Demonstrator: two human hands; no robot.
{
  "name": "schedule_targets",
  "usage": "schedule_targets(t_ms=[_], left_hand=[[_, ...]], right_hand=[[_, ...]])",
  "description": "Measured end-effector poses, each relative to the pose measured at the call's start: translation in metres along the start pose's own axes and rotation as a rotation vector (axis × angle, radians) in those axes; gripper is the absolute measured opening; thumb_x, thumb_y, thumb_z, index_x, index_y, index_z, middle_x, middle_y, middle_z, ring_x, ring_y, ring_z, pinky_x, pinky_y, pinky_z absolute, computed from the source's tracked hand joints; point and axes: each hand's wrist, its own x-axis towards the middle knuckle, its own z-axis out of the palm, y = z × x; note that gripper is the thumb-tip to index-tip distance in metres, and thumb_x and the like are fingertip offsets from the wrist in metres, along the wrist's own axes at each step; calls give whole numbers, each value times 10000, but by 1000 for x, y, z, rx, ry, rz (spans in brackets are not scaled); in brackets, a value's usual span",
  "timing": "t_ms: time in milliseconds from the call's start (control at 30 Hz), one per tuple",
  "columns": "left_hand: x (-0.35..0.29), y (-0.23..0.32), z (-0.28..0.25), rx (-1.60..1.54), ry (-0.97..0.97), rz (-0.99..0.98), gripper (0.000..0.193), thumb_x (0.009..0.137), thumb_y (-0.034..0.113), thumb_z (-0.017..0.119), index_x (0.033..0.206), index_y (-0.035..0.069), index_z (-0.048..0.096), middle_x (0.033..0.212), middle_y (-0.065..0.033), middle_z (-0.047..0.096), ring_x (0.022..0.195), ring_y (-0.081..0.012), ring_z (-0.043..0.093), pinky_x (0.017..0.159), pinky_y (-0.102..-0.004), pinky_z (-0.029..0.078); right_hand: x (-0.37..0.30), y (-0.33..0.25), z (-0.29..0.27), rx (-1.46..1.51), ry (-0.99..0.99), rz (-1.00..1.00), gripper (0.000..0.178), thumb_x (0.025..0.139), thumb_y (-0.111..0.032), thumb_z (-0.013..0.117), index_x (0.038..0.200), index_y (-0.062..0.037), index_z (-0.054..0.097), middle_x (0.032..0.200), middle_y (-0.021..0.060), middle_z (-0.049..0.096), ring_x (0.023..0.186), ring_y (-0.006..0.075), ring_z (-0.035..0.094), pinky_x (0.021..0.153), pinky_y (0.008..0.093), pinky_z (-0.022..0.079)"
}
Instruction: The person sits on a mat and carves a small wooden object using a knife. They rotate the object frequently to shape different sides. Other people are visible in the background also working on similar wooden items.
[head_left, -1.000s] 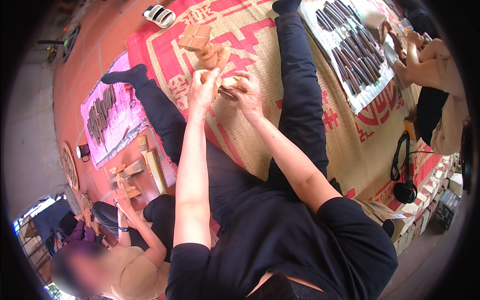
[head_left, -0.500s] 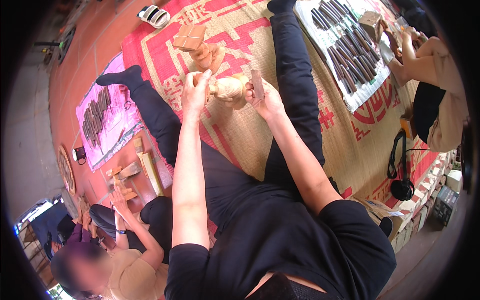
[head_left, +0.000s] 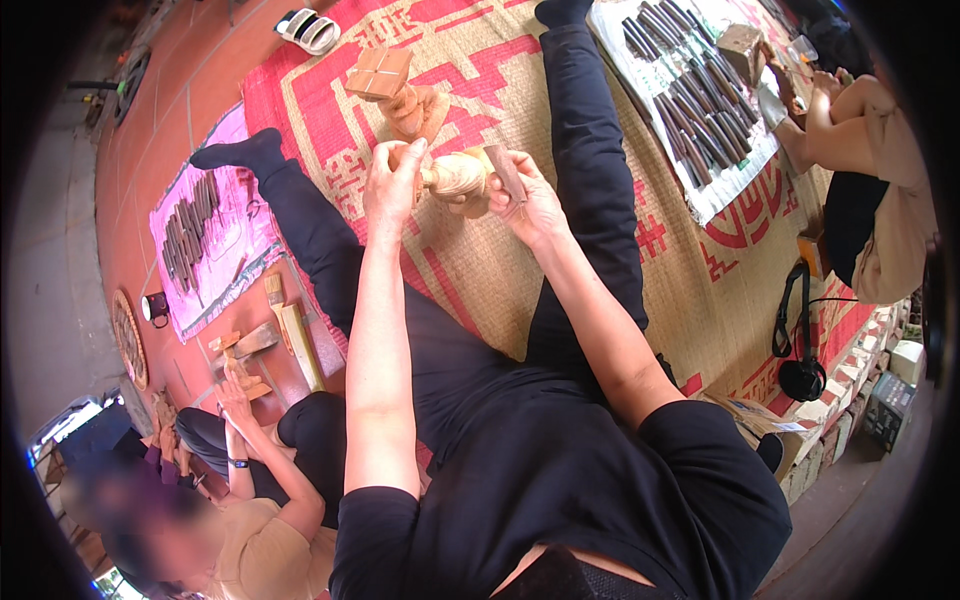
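Observation:
My left hand [head_left: 393, 182] is closed on one end of a pale carved wooden piece [head_left: 457, 177] with rounded, turned-looking shapes. My right hand [head_left: 533, 205] pinches a small brown flat strip, which looks like folded sandpaper [head_left: 508, 172], against the other end of the carving. The fingers partly hide both ends of the wood. Just beyond my left hand, on the mat, stands a second, redder wooden carving [head_left: 412, 108] with a square block [head_left: 380, 72] at its top.
A red-and-straw woven mat [head_left: 480, 270] lies under my legs. Many dark-handled carving tools [head_left: 700, 120] rest on a white cloth at right, others [head_left: 190, 230] on a pink cloth at left. People sit on both sides. A mallet [head_left: 255, 340] and brush [head_left: 275, 290] lie left.
The brown strip has tilted and come slightly down and left against the carving as my right hand turned. At lower left, the seated person's head has shifted left.

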Motion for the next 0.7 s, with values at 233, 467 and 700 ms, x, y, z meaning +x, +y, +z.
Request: schedule_targets(t_ms=[233,467,700], left_hand=[[-4,6,3,49,27,20,607,836,625,635,1146,102,629,1150,-173,643,1095,-318,613,927,-420,454],[-16,20,9,144,122,69,505,869,538,669,1088,84,637,996,-80,662,948,-182,617,860,-338,462],[-15,19,7,107,48,47,628,834,647,619,1201,138,604,1153,-174,634,1122,-337,604,944,-442,450]], right_hand=[[11,11,-1,-797,228,-314,175,919,10,513,876,-32,678,690,11,602,631,58,498,598,235,415],[-3,12,18,-1638,261,-426,199,864,-212,704,1013,-82,671,1053,113,595,968,309,637,842,412,496],[2,22,-1,-1448,246,-500,250,793,-38,729,1038,-56,682,992,65,607,922,206,650,836,312,511]])
